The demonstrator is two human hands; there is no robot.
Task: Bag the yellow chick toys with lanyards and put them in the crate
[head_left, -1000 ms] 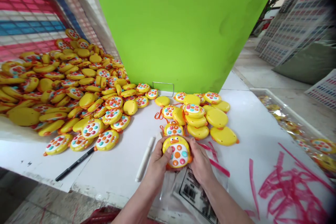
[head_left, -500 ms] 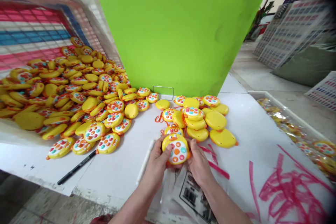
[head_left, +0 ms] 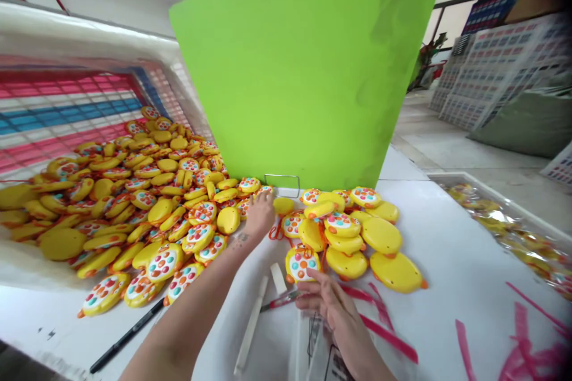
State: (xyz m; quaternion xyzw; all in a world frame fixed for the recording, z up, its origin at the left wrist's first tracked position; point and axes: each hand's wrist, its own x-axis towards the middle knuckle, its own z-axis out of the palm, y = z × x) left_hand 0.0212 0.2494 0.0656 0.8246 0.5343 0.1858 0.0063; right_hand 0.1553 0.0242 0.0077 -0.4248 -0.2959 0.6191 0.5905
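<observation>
My left hand reaches out to the right edge of a big pile of yellow duck-shaped toys. Its fingers are stretched over a toy with coloured dots; whether they grip it I cannot tell. My right hand is open, fingers extended and holding nothing. Just beyond its fingertips a dotted duck toy lies face up at the front of a smaller group of toys. Clear plastic bags lie partly under my right hand.
A green board stands behind the toys. On the white table are a black marker, a white stick, a small white block and pink ribbon strips. A tray of bagged toys sits at the right.
Both hands have let go of the dotted duck toy, which now lies on the table. My left hand has moved forward and left to the pile; my right hand has opened.
</observation>
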